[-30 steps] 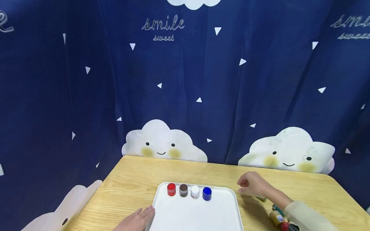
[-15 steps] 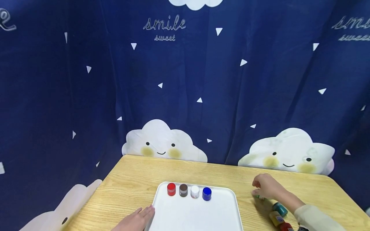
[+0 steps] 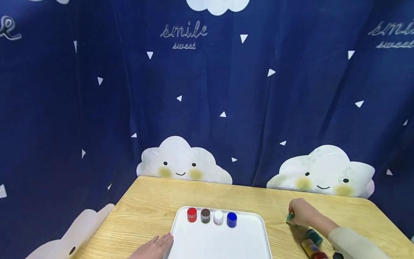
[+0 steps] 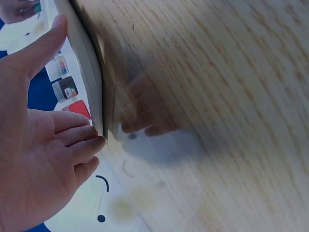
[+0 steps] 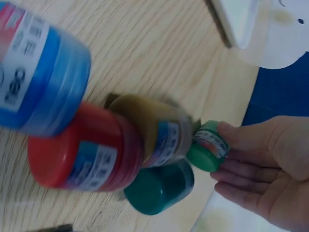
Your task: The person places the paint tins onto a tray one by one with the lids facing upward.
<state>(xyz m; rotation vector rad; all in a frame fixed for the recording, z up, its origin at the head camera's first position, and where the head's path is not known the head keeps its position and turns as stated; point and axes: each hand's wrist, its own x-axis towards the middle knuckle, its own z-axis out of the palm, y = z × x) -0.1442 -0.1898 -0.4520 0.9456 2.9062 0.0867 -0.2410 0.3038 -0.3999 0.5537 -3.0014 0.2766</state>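
Observation:
My right hand [image 3: 303, 213] pinches a small green paint jar [image 5: 208, 146] between thumb and fingers, at the right of the table. In the right wrist view the jar is tilted, its label partly showing. My left hand [image 3: 153, 248] lies with fairly straight fingers against the left rim of a white tray [image 3: 220, 241]. Along the tray's far side stand a red paint jar [image 3: 192, 214], a dark brown jar [image 3: 205, 216], a white jar [image 3: 218, 217] and a blue jar [image 3: 231, 219], side by side in a row.
Right of the tray, more paint jars lie on the wooden table [image 3: 152, 201]: a teal jar [image 3: 313, 236], an ochre jar [image 3: 309, 247] and a red jar [image 5: 82, 152]. A light-blue jar [image 5: 53, 82] shows in the right wrist view. A dark blue curtain [image 3: 207, 90] hangs behind.
My right hand has moved right, away from the tray's side, and has taken hold of the green paint jar. My left hand and the row of jars stay in place.

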